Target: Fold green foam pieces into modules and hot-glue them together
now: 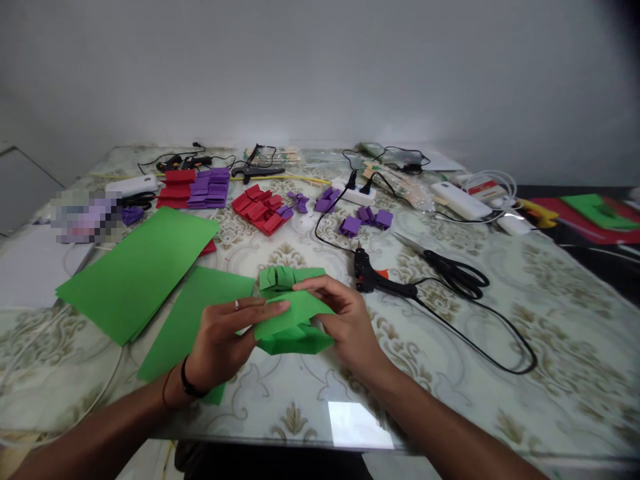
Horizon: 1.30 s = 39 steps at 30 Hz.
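A partly folded piece of green paper is held between both hands above the front of the table. My left hand grips its left side, fingers lying over the top and thumb beneath. At the right side, my right hand pinches the paper between fingers and thumb. Just behind it lie small folded green paper pieces, partly covered by the hands. A green sheet lies under my left wrist, and a stack of green sheets rests farther left.
To the right lie a black glue gun with its looping cord and black-handled scissors. Folded red pieces and purple pieces sit behind. A white power strip stands farther back. The table's front edge is close.
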Motion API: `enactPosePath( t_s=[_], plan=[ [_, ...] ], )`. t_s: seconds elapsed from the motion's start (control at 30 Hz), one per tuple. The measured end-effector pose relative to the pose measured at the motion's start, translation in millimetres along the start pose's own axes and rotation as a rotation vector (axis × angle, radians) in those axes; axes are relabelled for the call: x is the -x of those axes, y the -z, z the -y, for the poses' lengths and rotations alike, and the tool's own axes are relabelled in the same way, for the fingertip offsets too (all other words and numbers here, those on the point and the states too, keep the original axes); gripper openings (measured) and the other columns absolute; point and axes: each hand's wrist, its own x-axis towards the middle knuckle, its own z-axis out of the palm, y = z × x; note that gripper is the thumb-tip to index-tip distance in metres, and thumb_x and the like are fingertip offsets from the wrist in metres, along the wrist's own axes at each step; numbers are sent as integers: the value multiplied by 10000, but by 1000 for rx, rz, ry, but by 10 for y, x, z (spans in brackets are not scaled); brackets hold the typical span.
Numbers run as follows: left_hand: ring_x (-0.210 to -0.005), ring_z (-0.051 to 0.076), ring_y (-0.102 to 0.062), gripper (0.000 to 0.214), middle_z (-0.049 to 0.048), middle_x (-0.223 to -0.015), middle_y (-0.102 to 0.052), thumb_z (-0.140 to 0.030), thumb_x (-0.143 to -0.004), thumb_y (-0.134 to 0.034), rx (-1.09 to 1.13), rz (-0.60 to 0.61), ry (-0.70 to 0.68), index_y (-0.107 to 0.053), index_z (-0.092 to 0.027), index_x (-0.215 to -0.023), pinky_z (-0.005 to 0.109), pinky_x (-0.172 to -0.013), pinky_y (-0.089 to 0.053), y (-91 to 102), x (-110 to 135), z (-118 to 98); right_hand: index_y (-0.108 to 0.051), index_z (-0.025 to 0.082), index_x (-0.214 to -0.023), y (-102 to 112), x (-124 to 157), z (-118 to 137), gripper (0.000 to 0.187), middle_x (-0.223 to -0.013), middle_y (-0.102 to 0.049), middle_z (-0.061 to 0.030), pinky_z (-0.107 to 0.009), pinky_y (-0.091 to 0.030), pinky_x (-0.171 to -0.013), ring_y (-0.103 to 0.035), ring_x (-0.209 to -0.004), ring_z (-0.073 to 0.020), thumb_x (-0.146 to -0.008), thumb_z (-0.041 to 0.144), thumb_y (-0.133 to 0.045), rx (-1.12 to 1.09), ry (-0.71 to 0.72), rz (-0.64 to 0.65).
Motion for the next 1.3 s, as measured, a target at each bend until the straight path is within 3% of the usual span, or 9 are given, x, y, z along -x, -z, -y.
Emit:
enactPosePath(
  t_s=[0.23,0.37,0.47,0.57,0.67,0.73,0.9,1.1,1.3],
  plan=[
    [-880,191,-817,331,15,-1076,-885,-184,-957,-784,262,56,199,-849,-328,-1247,260,-788,-613,72,-56,-18,-871,283,-935,-9,10,57,366,-878,-814,7,-249,-518,-631,-692,-728,-162,-666,101,-701,-5,25,38],
    [-958,243,-783,326,79,-1145,-868,-462,-1028,-701,384,109,325,-862,-271,-1237,318,-837,-586,158,-79,-10,-843,258,-982,72,-16,110,312,-886,-790,-2,-247,-488,-607,-672,-716,-157,-750,126,-682,96,-24,133],
    [-815,228,-745,381,88,-994,-873,-535,-1028,-679,312,116,443,-895,-242,-1143,307,-714,-551,192,-118,21,-823,254,-1140,171,-52,131,367,-997,-788,-31,-274,-533,-700,-712,-868,-198,-805,184,-691,113,-55,279],
    [-608,164,-635,267,67,-828,-849,-431,-962,-767,185,121,537,-913,-216,-1026,257,-536,-433,176,-165,47,-787,251,-1217,226,-82,101,355,-1140,-766,-61,-333,-588,-854,-714,-1082,-251,-876,302,-700,5,-106,391],
    [-559,131,-574,192,44,-794,-839,-352,-917,-785,132,113,528,-915,-222,-973,247,-526,-413,125,-177,61,-747,230,-1106,188,-98,36,245,-965,-719,-34,-310,-579,-779,-690,-910,-202,-950,417,-717,24,-172,302],
    [-550,122,-555,184,28,-763,-821,-335,-905,-781,130,116,532,-910,-226,-978,243,-531,-415,91,-166,66,-713,221,-1054,135,-105,-6,289,-801,-652,15,-281,-535,-684,-628,-729,-158,-927,473,-773,100,-198,233],
    [-572,126,-576,405,-8,-714,-745,-348,-867,-815,236,96,652,-827,-206,-1245,223,-520,-402,67,-160,78,-703,211,-949,75,-110,-43,354,-714,-695,21,-300,-532,-664,-676,-661,-169,-838,512,-852,222,-272,215],
    [-668,175,-656,325,77,-812,-808,-468,-877,-799,305,192,748,-856,-149,-897,255,-581,-493,104,-212,105,-748,198,-919,92,-100,-24,342,-686,-738,8,-286,-537,-625,-733,-642,-181,-842,514,-852,266,-288,216],
    [-667,164,-639,306,47,-766,-776,-456,-872,-800,315,163,760,-851,-154,-870,252,-601,-497,117,-231,76,-770,201,-922,82,-95,-28,316,-691,-736,9,-287,-545,-615,-747,-654,-186,-873,506,-837,257,-237,195]
  ],
)
